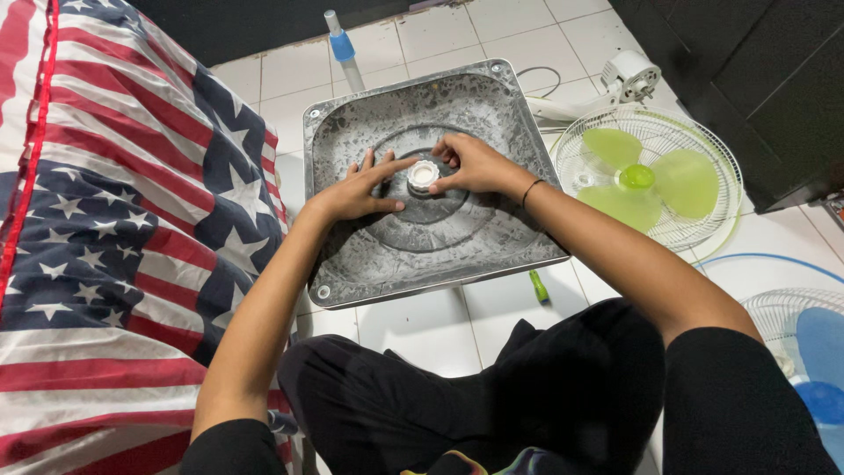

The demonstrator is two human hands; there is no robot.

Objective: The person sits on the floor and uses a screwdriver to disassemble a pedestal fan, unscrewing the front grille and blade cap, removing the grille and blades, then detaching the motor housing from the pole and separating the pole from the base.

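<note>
On a white tiled floor [422, 330] lies a square grey metal base plate [422, 180], flat so both hands can reach its centre, where a small white cap [423, 175] sits. The left hand [356, 189] lies spread just left of the cap, likely steadying the plate, while the right hand [475, 164] pinches the cap's right edge; a green fan [646, 176] lies right of the plate.

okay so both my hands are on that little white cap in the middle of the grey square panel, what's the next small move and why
Probably twist the white cap while bracing the grey panel. Your right hand already pinches its edge, and your left hand lies flat on the panel with one finger touching the cap. The cap still sits on the centre hub, so turning looks likelier than lifting.
</note>
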